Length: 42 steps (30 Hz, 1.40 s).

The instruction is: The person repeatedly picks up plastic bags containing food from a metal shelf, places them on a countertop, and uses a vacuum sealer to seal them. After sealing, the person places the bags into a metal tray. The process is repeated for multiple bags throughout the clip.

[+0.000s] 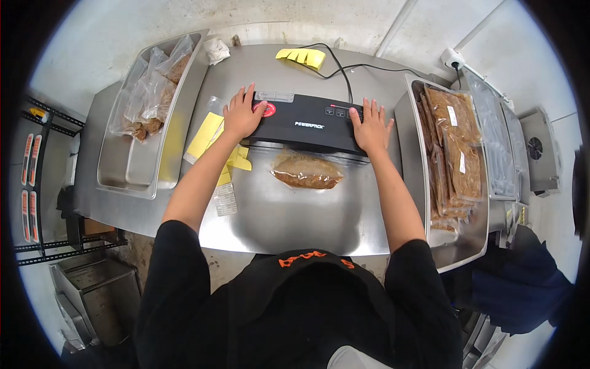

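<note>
A black Powerpack vacuum sealer (304, 131) lies across the steel table in front of me. My left hand (244, 113) rests palm down on the left end of its lid, beside a round red sticker. Flat on the right end, next to the control buttons, is my right hand (372, 127). Fingers of both hands are apart and hold nothing. A clear plastic bag of brown food (308, 173) lies on the near side of the sealer, its upper end running under the lid. A small red light shows on the control panel.
At left stands a steel pan (129, 163) with several untidy food bags (159, 92). A second steel pan (410, 115) at right holds stacked flat sealed packs (456, 138). Yellow label sheets (207, 133) lie left of the sealer; a power cord (345, 76) runs behind it.
</note>
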Each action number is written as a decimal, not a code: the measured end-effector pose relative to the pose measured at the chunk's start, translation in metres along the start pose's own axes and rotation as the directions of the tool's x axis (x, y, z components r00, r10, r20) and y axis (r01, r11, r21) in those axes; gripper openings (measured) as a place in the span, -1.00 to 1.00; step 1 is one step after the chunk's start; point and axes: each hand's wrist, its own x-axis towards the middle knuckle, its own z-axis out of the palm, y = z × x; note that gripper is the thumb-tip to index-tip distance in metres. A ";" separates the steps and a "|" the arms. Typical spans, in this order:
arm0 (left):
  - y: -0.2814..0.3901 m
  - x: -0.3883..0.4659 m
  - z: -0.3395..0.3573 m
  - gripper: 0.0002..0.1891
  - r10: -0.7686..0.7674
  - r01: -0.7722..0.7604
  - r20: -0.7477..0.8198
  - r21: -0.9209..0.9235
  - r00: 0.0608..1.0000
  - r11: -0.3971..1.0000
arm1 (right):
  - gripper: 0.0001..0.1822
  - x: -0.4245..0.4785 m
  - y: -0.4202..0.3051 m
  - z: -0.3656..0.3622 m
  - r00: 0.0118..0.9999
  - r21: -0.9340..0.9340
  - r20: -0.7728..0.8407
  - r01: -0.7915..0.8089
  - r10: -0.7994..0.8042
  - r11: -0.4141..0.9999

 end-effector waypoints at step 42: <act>0.033 -0.184 0.008 -0.25 0.253 0.063 0.248 -0.818 0.935 0.571 | -0.37 -0.175 0.004 0.036 0.920 0.683 -0.175 0.369 -0.350 0.630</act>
